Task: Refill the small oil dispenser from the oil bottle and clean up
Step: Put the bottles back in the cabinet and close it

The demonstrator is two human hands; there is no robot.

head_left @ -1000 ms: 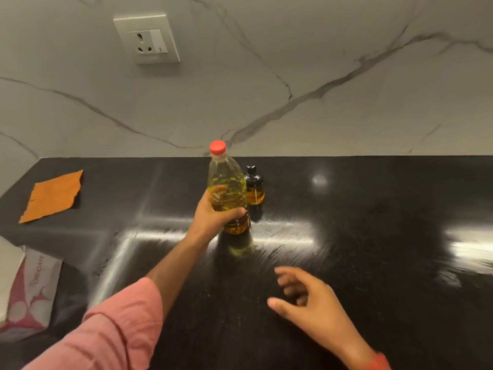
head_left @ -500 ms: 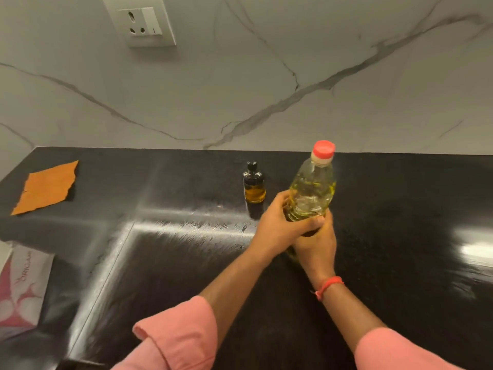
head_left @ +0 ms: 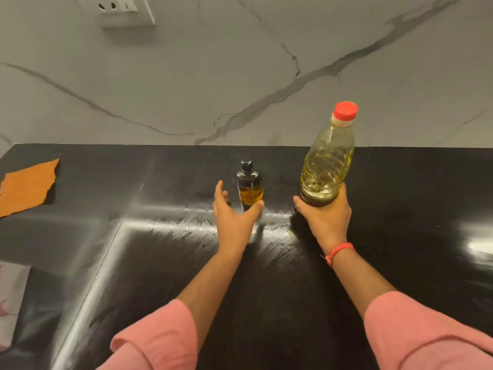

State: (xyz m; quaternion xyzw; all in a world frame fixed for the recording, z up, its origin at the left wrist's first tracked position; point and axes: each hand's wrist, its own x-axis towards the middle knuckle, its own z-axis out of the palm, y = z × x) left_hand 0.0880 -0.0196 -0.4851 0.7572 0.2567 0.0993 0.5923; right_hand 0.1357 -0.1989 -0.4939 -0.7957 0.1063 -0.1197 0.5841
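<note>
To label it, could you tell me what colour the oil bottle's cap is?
Red, seen in the head view: cap on the oil bottle.

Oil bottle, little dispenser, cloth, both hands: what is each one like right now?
oil bottle: upright, red cap on, partly full
small dispenser: upright on the counter, black top on, some oil inside
orange cloth: lying flat
left hand: open, beside the dispenser
right hand: grips the bottle's base

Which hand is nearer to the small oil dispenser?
Left. The left hand is open right beside the small oil dispenser; the right hand holds the oil bottle, farther right.
</note>
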